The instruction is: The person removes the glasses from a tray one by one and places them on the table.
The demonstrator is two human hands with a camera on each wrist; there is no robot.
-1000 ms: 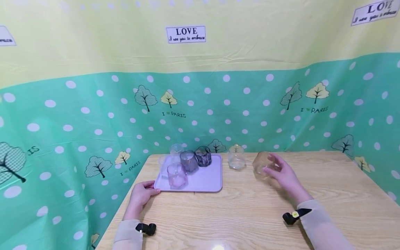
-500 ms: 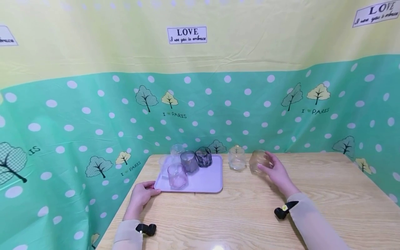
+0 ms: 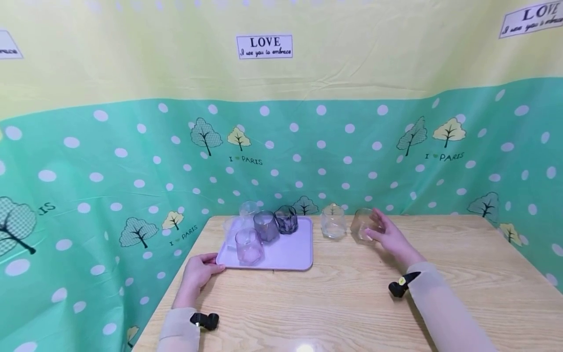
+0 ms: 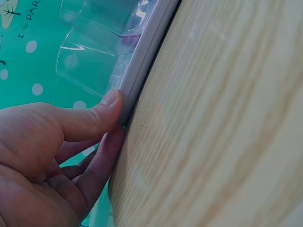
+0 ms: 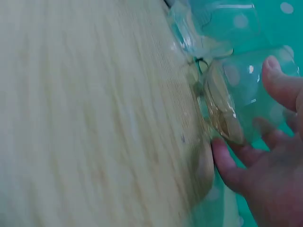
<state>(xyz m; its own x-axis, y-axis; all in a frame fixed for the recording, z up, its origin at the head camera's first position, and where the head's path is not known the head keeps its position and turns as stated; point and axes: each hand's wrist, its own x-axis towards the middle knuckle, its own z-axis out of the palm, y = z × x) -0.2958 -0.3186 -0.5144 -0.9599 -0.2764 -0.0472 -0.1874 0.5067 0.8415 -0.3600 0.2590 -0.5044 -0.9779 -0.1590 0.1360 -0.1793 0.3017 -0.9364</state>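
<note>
In the head view, the tray (image 3: pixel 288 256) is laid flat on the left of the table (image 3: pixel 343 303), its long axis running left to right. Its near left corner is pinched by the left hand (image 3: pixel 200 274). A pink glass (image 3: pixel 249 247), a purple glass (image 3: pixel 266 227) and a dark glass (image 3: pixel 286 220) are carried upright on it. To its right, just beside the clear glass (image 3: pixel 333 226), the amber glass (image 3: pixel 362 225) is held by the right hand (image 3: pixel 391 240), mouth up, axis about vertical.

In the left wrist view, the tray's rim is clasped between thumb and fingers.

In the right wrist view, the amber glass is enclosed by thumb and fingers, its base turned to the table.
</note>
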